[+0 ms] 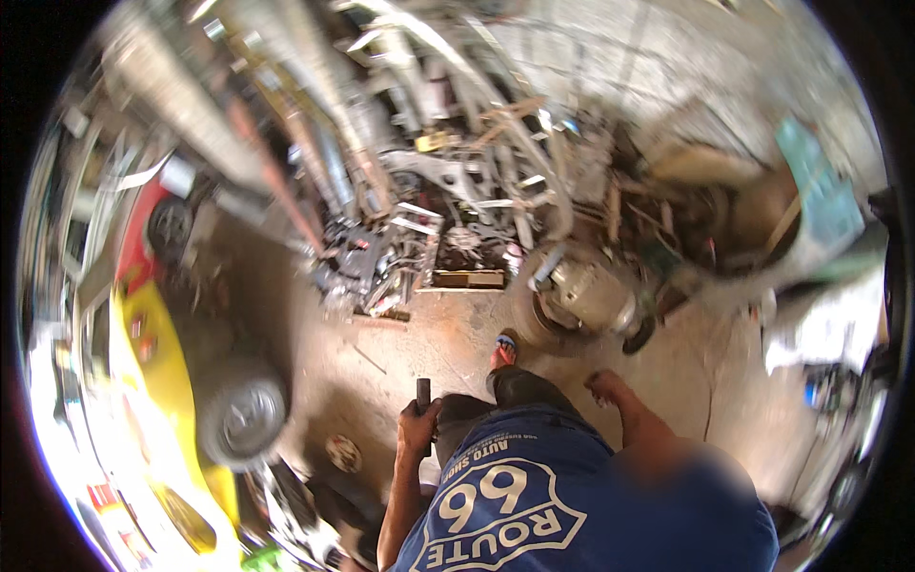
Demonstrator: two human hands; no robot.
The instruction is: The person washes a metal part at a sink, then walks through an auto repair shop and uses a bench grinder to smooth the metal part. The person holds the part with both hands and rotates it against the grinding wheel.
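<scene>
My left hand (417,426) hangs low beside my left thigh, its fingers wrapped round a dark cylindrical handle (423,390). The handle's blunt end sticks out above the fist; what kind of tool it belongs to does not show. On the other side, my right hand (605,389) is held out from my body over the floor. Its fingers are loosely bent and somewhat blurred, with nothing seen in them. One foot in a blue-strapped sandal (505,345) is forward, near a large round metal part (579,291) lying on the floor.
Scrap metal parts (457,181) are heaped against the wall ahead, with a shallow box (467,278) at the front. A yellow vehicle body (157,381) with a black wheel (242,418) stands at the left. A teal panel (820,186) leans at the right. A round object (343,453) lies near my left arm.
</scene>
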